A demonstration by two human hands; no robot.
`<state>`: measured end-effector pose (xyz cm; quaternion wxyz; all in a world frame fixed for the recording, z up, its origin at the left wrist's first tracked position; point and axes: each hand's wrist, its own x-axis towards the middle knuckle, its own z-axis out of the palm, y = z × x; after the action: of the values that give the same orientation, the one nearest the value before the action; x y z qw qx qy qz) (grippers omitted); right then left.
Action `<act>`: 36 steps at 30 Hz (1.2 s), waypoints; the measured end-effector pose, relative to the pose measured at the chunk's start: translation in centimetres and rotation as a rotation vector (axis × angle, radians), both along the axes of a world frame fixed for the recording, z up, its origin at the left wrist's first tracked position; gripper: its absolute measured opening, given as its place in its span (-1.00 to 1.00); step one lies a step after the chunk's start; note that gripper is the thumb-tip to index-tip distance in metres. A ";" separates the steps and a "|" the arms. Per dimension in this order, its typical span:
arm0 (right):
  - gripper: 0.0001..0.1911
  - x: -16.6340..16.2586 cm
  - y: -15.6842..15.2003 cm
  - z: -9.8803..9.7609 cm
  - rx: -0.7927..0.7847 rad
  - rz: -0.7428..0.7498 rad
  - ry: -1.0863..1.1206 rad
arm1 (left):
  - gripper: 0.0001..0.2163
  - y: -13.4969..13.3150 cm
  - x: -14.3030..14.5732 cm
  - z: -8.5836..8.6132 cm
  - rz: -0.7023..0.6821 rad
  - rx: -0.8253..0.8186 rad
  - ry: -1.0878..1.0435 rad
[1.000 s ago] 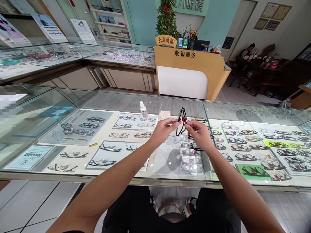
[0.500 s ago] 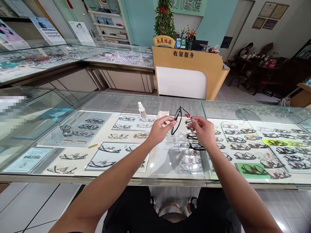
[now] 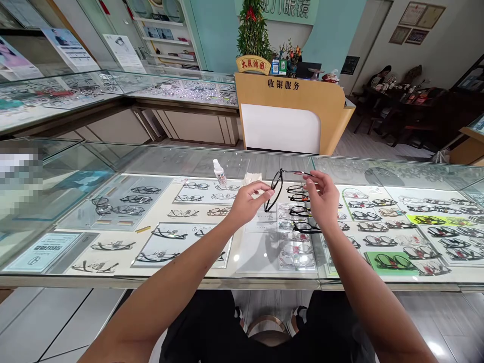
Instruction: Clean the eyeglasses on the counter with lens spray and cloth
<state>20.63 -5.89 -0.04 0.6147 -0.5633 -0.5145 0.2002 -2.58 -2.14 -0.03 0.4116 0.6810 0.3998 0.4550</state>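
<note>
The left hand (image 3: 247, 201) pinches the black glasses (image 3: 275, 190) at the rim; the right hand (image 3: 321, 199) apparently grips one arm, above the glass counter (image 3: 159, 161).

Two hands, the left hand (image 3: 247, 201) and the right hand (image 3: 321, 199), meet at the view's centre. Together they pinch one black spectacle frame (image 3: 278, 187). At their 11 o'clock stand one spray bottle (image 3: 218, 173) and one folded cloth (image 3: 252, 177). At 12 o'clock there is one cash desk (image 3: 291, 116) with one potted plant (image 3: 252, 30). At 2 o'clock hang four framed certificates (image 3: 410, 12). The frames inside the glass showcase (image 3: 113, 156) are too many to count.
</note>
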 end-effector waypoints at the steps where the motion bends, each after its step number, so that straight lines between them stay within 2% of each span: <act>1: -0.65 -0.2 -0.1 0.0 0.011 0.004 0.000 | -0.73 0.0 0.0 0.0 0.016 -0.002 -0.015; 5: -0.73 -1.3 -0.7 -0.2 -0.019 0.123 -0.061 | -0.73 -0.4 0.3 0.1 0.073 0.005 -0.060; 8: -0.73 -1.9 -0.8 -0.6 -0.074 0.247 -0.132 | -0.76 -0.9 0.7 0.0 0.055 0.047 -0.042; 10: -0.74 -2.2 -0.8 -0.9 -0.097 0.274 -0.159 | -0.78 -1.3 1.0 -0.1 0.033 0.065 -0.027; 20: -0.70 -2.3 -0.4 -1.5 -0.135 0.220 -0.144 | -0.80 -1.9 1.6 -0.5 -0.003 0.083 -0.045; 36: -0.50 -1.7 0.4 -1.9 -0.167 0.193 -0.047 | -0.80 -1.4 1.2 -0.5 0.074 0.066 -0.110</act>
<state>18.97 -5.47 -1.91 0.5313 -0.5650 -0.5622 0.2873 -1.38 -3.55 -0.53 0.3933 0.6528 0.3862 0.5196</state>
